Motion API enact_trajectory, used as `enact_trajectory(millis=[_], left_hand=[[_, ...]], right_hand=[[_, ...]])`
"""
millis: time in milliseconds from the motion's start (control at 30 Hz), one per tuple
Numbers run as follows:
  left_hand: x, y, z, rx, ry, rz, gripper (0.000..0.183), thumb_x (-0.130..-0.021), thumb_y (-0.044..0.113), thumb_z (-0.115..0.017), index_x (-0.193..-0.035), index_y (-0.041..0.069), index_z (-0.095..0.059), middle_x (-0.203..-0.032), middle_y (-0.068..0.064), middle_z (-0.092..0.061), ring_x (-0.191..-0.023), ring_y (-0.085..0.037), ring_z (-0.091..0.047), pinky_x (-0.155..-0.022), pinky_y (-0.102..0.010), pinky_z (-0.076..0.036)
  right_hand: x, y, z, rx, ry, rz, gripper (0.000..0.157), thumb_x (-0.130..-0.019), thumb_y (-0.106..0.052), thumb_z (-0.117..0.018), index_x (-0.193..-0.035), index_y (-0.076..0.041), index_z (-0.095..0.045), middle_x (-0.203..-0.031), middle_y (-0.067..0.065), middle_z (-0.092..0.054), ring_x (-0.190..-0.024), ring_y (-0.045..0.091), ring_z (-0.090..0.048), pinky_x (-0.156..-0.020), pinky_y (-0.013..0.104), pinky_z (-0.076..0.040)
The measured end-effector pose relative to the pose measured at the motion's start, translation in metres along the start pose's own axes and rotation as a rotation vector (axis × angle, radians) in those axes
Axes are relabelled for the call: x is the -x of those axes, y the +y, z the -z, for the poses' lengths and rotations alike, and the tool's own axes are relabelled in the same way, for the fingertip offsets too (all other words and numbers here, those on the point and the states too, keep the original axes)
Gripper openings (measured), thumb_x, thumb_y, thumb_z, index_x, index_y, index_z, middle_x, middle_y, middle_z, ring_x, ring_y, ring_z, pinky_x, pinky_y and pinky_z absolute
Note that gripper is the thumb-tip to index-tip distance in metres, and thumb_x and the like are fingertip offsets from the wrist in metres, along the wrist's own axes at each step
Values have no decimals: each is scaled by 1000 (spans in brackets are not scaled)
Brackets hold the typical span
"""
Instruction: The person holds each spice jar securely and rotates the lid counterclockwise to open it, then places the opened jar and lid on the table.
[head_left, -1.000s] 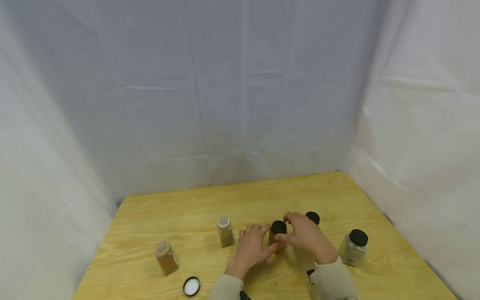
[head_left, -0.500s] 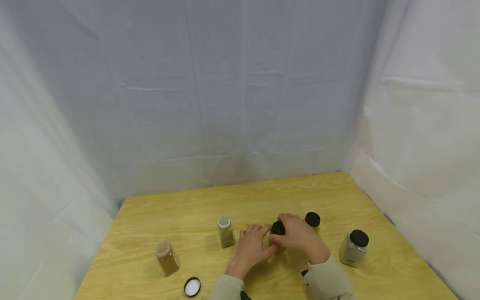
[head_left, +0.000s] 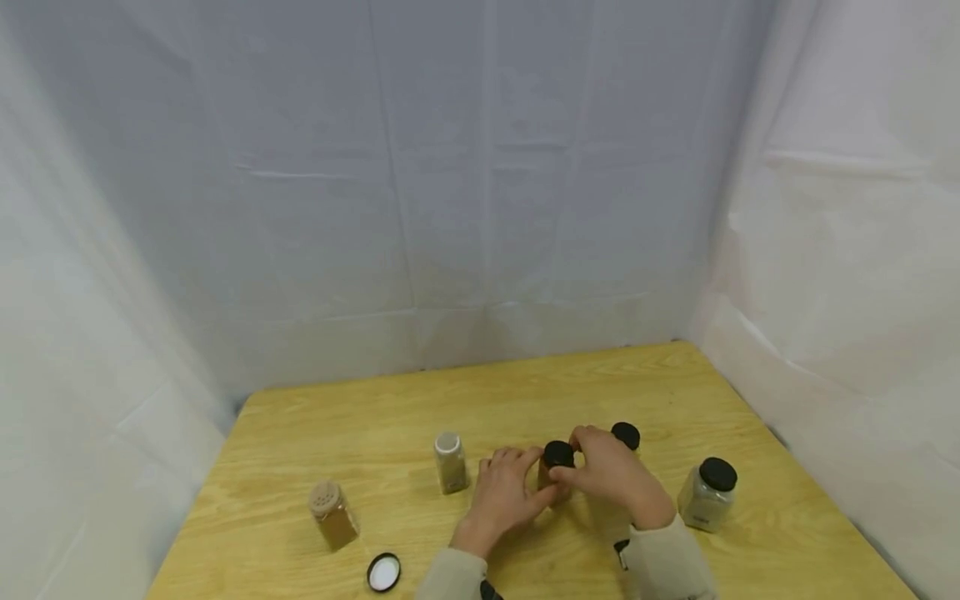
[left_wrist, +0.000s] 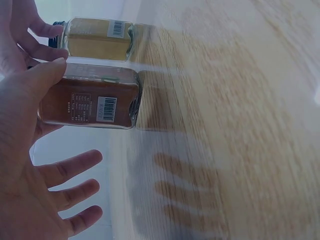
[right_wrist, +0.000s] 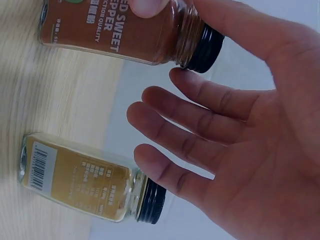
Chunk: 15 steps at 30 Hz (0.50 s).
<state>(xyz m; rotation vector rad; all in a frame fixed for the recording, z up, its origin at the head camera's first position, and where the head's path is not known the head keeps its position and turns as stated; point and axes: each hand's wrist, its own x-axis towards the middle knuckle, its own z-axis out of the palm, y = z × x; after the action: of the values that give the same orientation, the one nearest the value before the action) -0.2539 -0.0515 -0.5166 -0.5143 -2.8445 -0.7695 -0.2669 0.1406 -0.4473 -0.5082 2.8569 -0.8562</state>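
Observation:
My left hand (head_left: 502, 496) holds a square glass spice jar (left_wrist: 75, 102) upright on the table, its thumb across one side. Reddish-brown powder fills it, and its label reads sweet pepper. The jar's black screw cap (right_wrist: 206, 50) sits on the ridged neck, with some glass thread showing below it. At this cap, my right hand (head_left: 615, 475) has its thumb and index finger on opposite sides; its other fingers extend loosely. Just beyond the right hand stands a jar of yellow powder (right_wrist: 75, 182) with a black cap, partly hidden by that hand in the head view.
A clear jar with a black cap (head_left: 717, 475) stands at the right. To the left are a pale-topped jar (head_left: 452, 468) and a shaker jar of brown powder (head_left: 336, 521). A loose black lid (head_left: 384, 573) lies at the front, white inside facing up.
My right hand turned leftward over the cap half a second ago and has swung back to the right. The left hand and the jar have stayed in place.

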Motion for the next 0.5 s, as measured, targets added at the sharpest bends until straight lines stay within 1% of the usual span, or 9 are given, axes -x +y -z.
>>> enact_trajectory(millis=[100, 133, 200, 267, 333, 400, 500], left_hand=[[1, -1, 0, -8, 13, -6, 67, -94, 66, -67, -139, 17, -67, -132, -11, -71, -127, -32, -62, -98, -56, -46], [1, -1, 0, -8, 19, -9, 65, -94, 65, -68, -139, 17, -68, -131, -11, -72, -127, -32, -62, -97, -55, -47], [1, -1, -1, -6, 32, -16, 62, -93, 62, -70, -137, 18, -68, -129, -11, -72, -125, -32, -62, -96, -54, -47], [1, -1, -1, -6, 40, -22, 59, -93, 59, -71, -135, 18, -69, -126, -9, -73, -123, -31, -63, -94, -53, -47], [1, -1, -1, -5, 42, -23, 57, -93, 58, -72, -135, 19, -69, -125, -9, -73, -122, -31, -63, -93, -52, -47], [0, -1, -1, -10, 44, -26, 57, -93, 58, -71, -135, 20, -69, -125, -8, -73, -122, -31, -63, -92, -52, -47], [0, -1, 0, -13, 45, -28, 59, -93, 60, -70, -136, 20, -69, -126, -8, -73, -122, -31, -63, -92, -52, -47]], right_hand=[[0, -2, 0, -8, -5, 27, 33, -92, -33, -83, -101, -6, -65, -89, 5, -62, -69, 17, -52, -64, 33, -43], [0, -3, 0, -5, -5, 39, 34, -93, -33, -82, -101, -6, -65, -87, 4, -61, -68, 16, -51, -62, 32, -41], [-1, -6, -1, -8, -3, 65, 34, -94, -34, -81, -103, -5, -65, -88, 4, -62, -68, 16, -52, -59, 30, -40], [-3, -9, -3, -5, -5, 82, 36, -95, -34, -80, -106, -4, -66, -91, 6, -63, -69, 16, -53, -58, 31, -42], [-5, -11, -5, 13, -6, 99, 38, -96, -34, -79, -113, -3, -67, -99, 8, -67, -74, 18, -59, -62, 34, -47], [-7, -13, -6, 36, -2, 112, 39, -96, -32, -78, -119, -2, -68, -107, 11, -69, -80, 21, -64, -67, 40, -53], [-8, -15, -7, 66, 12, 126, 39, -96, -28, -78, -124, -3, -70, -114, 14, -70, -91, 27, -69, -79, 49, -57]])
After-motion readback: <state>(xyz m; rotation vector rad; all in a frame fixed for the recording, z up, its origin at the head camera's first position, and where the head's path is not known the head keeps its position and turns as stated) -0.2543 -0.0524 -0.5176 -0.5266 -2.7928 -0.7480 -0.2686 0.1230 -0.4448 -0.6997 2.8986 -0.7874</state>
